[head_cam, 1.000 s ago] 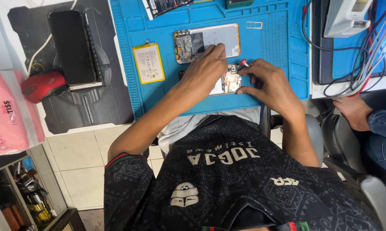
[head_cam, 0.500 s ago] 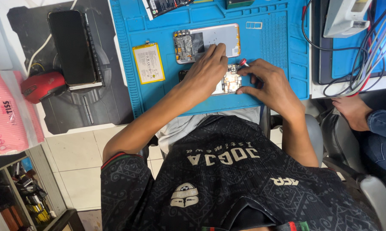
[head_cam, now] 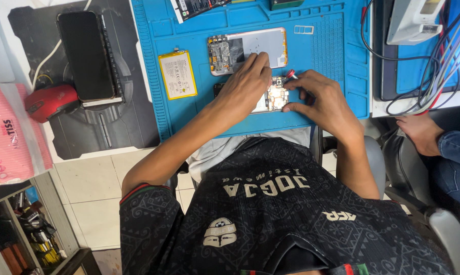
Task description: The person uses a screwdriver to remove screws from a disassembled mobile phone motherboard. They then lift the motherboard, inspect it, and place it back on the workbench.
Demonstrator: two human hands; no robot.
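An opened phone (head_cam: 274, 97) with its bare circuit board showing lies on the blue work mat (head_cam: 337, 56), near the front edge. My left hand (head_cam: 248, 84) rests on the phone's left part and holds it down. To the right of the phone, my right hand (head_cam: 319, 97) grips a red-tipped screwdriver (head_cam: 291, 75) whose tip points down at the board. Behind the hands lies a second phone body (head_cam: 248, 50) with a metal plate and board exposed. A yellow-edged battery (head_cam: 177, 74) lies flat to the left.
A dark phone (head_cam: 85, 56) lies on a black mat at the left beside a red mouse (head_cam: 51, 101). A pink packet (head_cam: 8, 142) sits at the far left. Cables (head_cam: 423, 81) and a white device (head_cam: 413, 20) crowd the right. Another person's bare foot (head_cam: 418, 130) rests on a chair.
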